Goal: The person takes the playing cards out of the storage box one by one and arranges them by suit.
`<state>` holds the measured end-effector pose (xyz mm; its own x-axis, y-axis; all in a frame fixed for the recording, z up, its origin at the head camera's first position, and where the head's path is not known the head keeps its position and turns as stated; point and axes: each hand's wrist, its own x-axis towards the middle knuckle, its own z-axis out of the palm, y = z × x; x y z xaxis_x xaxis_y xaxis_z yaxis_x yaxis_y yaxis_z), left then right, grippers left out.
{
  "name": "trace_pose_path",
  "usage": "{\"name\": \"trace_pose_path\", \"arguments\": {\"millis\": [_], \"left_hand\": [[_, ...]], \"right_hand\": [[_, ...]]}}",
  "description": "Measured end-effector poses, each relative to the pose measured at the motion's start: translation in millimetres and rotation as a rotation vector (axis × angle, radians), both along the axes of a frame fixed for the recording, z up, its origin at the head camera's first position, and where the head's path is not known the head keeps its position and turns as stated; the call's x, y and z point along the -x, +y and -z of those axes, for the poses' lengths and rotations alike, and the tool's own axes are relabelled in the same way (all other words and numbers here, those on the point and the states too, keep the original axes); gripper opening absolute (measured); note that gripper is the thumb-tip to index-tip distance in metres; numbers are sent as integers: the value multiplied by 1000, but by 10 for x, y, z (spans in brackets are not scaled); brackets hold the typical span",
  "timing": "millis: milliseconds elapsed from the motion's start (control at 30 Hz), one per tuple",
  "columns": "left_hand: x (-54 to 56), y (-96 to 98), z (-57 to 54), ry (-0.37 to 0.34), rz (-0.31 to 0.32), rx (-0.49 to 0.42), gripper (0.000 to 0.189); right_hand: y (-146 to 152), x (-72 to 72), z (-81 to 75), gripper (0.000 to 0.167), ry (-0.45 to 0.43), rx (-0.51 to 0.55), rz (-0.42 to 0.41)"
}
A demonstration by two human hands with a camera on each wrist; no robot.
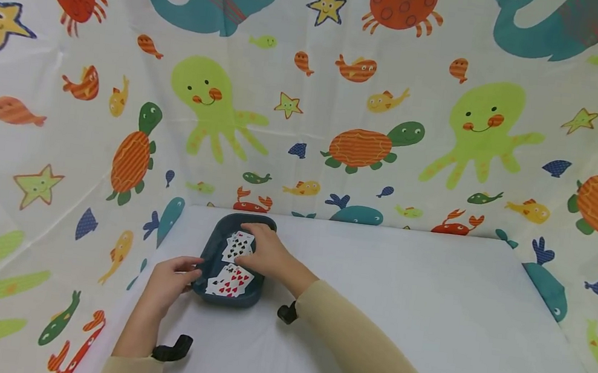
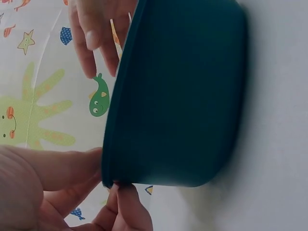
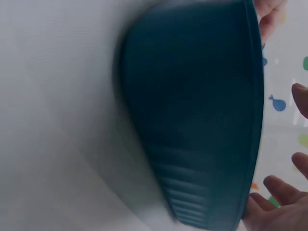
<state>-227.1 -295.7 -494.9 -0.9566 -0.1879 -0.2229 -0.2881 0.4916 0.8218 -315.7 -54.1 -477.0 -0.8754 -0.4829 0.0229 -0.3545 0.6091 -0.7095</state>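
Observation:
A dark teal plastic tub (image 1: pixel 203 274) stands on the white table with playing cards inside. One bunch of black-suit cards (image 1: pixel 238 246) lies in its far half, and a fanned bunch with red hearts (image 1: pixel 230 281) in its near half. My left hand (image 1: pixel 167 279) pinches the tub's left rim between thumb and fingers, seen closely in the left wrist view on the tub wall (image 2: pixel 178 96). Over the tub's right side, my right hand (image 1: pixel 268 256) hovers above the far cards with thumb and fingers spread apart. No card shows between those fingers (image 3: pixel 284 192) in the right wrist view.
The white tabletop (image 1: pixel 401 306) stretches to the right of the tub. Behind and at both sides hangs a cloth (image 1: pixel 289 173) printed with sea animals. Black wrist mounts (image 1: pixel 173 349) sit on both forearms.

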Motion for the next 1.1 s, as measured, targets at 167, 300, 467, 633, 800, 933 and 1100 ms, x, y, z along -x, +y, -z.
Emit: {"name": "trace_pose_path", "arguments": {"millis": [167, 300, 467, 633, 800, 933, 1100], "left_hand": [[34, -7, 39, 0, -10, -16, 39], [47, -16, 59, -1, -27, -43, 38], [51, -25, 87, -6, -46, -86, 39], [64, -23, 94, -2, -61, -112, 39], [79, -37, 95, 2, -68, -145, 39], [85, -40, 101, 6, -72, -151, 39], [61, -56, 127, -7, -66, -154, 40]], "right_hand": [[-81, 79, 19, 82, -11, 16, 16], [-151, 129, 25, 83, 4, 3, 8], [-259, 198, 55, 87, 8, -61, -8], [-338, 301, 78, 90, -12, -147, -5], [-386, 397, 83, 89, 2, -225, -42], [-421, 434, 106, 90, 33, -288, -61], [-469, 415, 182, 95, 43, -379, -72]]}}
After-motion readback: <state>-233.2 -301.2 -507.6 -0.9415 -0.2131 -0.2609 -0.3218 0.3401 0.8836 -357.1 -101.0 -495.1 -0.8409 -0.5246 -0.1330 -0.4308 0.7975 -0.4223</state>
